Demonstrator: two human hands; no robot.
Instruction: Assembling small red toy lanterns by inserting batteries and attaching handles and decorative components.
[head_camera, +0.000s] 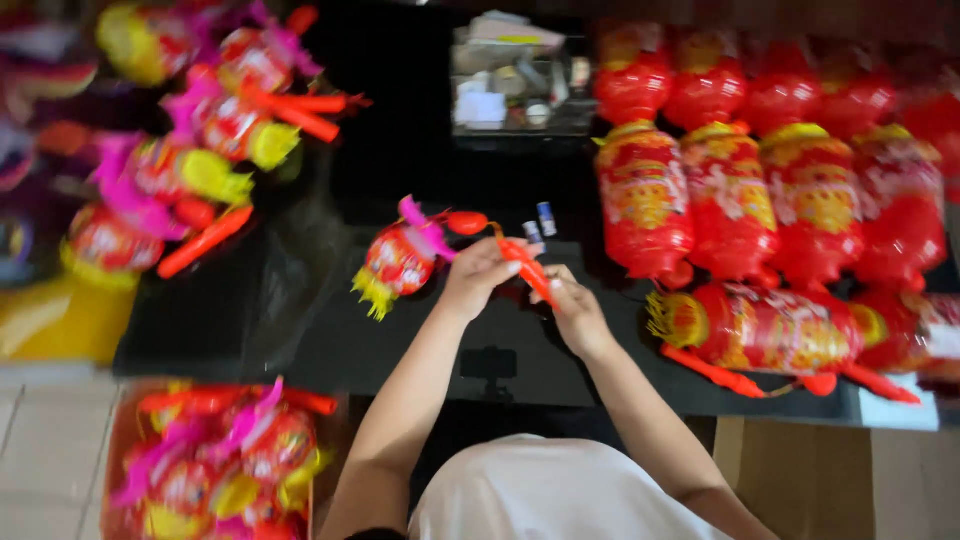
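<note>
Left grip (478, 275): I see it closed around the upper end of the slim orange plastic handle stick (527, 268).
Right grip (575, 310): it pinches the stick's lower end.
Stick: held above the black table (400, 340).
Lantern: a red round paper lantern with pink trim and yellow fringe (400, 258) hangs at the stick's top, left of my hands.
Nearby: two small batteries (540, 225) lie just beyond.

Motion blur smears the lantern pile (190, 130) at upper left; the lantern box (215, 465) at lower left runs off the frame; the tray clutter (515, 80) at top centre is indistinct.
</note>
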